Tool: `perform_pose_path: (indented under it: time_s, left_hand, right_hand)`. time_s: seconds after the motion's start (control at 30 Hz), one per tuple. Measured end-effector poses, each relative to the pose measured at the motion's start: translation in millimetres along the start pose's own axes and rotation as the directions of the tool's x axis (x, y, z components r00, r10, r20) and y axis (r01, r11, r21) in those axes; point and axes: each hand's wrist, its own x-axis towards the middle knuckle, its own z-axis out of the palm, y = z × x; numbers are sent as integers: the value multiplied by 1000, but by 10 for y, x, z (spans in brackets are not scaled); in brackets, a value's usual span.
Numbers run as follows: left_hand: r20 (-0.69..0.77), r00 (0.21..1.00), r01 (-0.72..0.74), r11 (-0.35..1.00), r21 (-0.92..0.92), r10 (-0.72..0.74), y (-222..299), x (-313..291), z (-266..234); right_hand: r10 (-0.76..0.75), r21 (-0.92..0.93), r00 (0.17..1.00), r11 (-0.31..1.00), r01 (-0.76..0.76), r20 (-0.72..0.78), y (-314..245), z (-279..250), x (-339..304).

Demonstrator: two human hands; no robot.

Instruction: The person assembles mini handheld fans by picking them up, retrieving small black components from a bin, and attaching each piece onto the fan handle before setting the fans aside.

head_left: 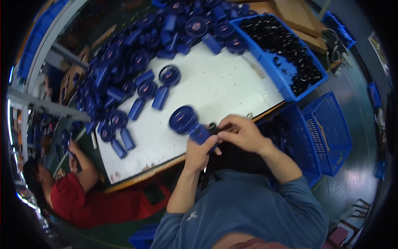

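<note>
My left hand point(196, 154) is wrapped around the handle of a blue handheld fan point(183, 119), its round grille pointing up and left over the white tabletop. My right hand point(244, 133) is closed in a pinch beside that handle. At its fingertips is a small black part point(212, 125), whose exact shape is too small to tell. Nearest on the table lie other blue handheld fans, one point(161, 97) with its grille up and another point(136, 108) to its left.
A large heap of blue fans point(120, 68) covers the table's far and left side. At right stands a blue bin point(265, 62) of small black parts; below it are blue baskets point(327, 128). A co-worker in red point(78, 195) sits at left, holding a fan.
</note>
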Motion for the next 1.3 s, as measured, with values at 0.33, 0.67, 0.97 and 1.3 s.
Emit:
perform_pose_path:
  time_s: [0.33,0.67,0.97,1.3]
  left_hand:
    - [346,922,218,972,-88,-175,-1,-58,-161]
    - [-60,980,159,921,-357,-192,-109,4,119]
    - [415,681,-392,-178,903,603,704,773,-144]
    - [16,911,123,-310,943,411,888,1397,-852]
  right_hand:
    - [-490,-592,796,541,597,355,-480,52,350]
    - [-444,-782,874,466,413,196,-156,385,23]
    - [-214,-5,843,970,243,-494,659,-204,-902]
    - [123,-379,533,573,-727,-837,3350,-1748,-2623]
